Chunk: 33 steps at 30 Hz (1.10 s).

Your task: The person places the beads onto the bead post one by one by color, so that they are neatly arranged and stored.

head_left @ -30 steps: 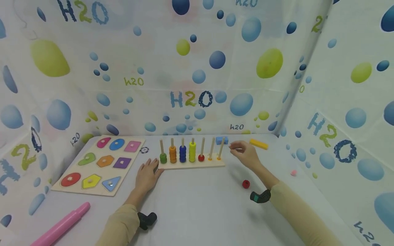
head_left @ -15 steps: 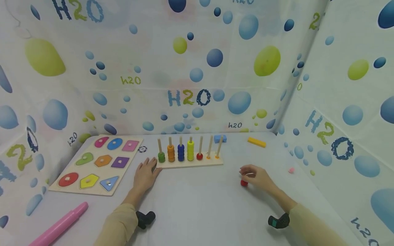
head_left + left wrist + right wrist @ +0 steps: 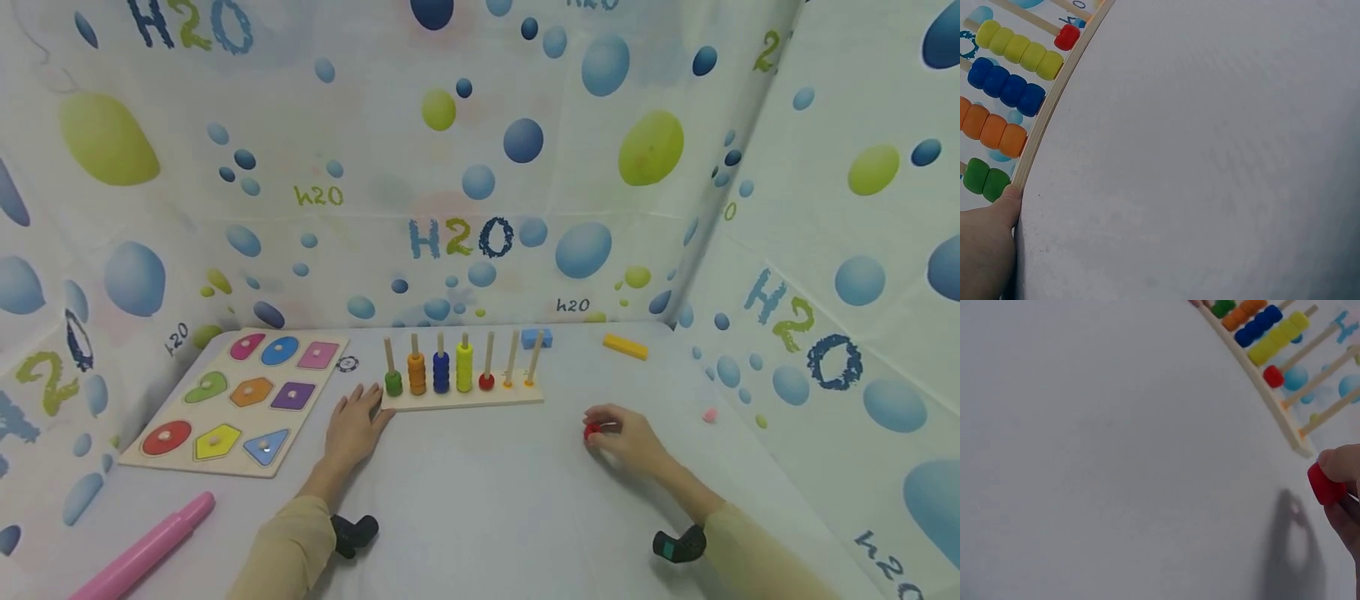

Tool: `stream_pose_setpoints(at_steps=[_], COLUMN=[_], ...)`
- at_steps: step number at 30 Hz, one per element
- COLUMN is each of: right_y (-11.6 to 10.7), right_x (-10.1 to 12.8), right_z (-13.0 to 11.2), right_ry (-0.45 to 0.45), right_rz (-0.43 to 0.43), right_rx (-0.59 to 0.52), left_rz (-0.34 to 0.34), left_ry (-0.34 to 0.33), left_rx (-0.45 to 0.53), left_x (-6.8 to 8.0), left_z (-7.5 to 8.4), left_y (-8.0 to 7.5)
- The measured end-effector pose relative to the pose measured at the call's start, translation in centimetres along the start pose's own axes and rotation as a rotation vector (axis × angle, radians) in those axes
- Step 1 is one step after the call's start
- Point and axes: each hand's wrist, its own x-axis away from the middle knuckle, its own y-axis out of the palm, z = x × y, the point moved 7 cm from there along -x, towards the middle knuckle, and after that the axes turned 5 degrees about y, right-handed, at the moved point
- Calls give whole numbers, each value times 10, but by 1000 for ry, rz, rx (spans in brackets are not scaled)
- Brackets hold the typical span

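White sheeting printed with blue and green bubbles and "H2O" lettering is walling in a pale table (image 3: 480,500) on three sides.

The right hand (image 3: 626,437) is pinching a red bead (image 3: 592,431) between thumb and fingertips, fingers curled round it. The right wrist view is showing the bead (image 3: 1325,484) held off the table, with the hand's shadow lying on the surface below it. Up and to the left of this grip, well apart from it, a wooden rack (image 3: 465,398) is standing with seven upright pegs. Counting away from the grip, the two nearest pegs are looking bare of beads, the next is carrying one red bead (image 3: 487,382), then come the yellow stack (image 3: 464,368), the blue stack (image 3: 441,372), the orange stack (image 3: 416,374) and the green stack (image 3: 393,384).

The left hand (image 3: 354,429) is lying flat on the table, fingers straight and relaxed, holding nothing. Its fingertips are touching the rack's end just beside the green stack; the left wrist view is showing a fingertip (image 3: 1007,197) against the rack's corner.

Beyond the rack from the right hand, a blue block (image 3: 537,337) is sitting near the back wall, and a yellow bar (image 3: 626,347) is lying farther back and slightly right of the grip. A small pink piece (image 3: 709,415) is lying to the right of the right hand. Left of the left hand, a shape puzzle board (image 3: 232,402) is lying flat, and a pink stick (image 3: 142,550) is lying near the table's front edge.
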Motion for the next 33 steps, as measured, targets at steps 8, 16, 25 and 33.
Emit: stream_pose_setpoints(at_steps=[8,16,25,33], right_y=[-14,-4,26,44], right_x=[-59,-113,-149,-160], right_z=[-56,-111,-144,-151], right_ry=[-129,-237,-216,-205], right_rz=[119,189,108,59], right_rx=[-59,-45,-21,38], left_rz=[-4,7,0,-6], left_ry=[-1,0,-17,-19], left_rx=[-6,-11,0,-17], left_x=[1,1,0,1], left_z=[0,1,2,2], left_y=[-1,-3,-2,-3])
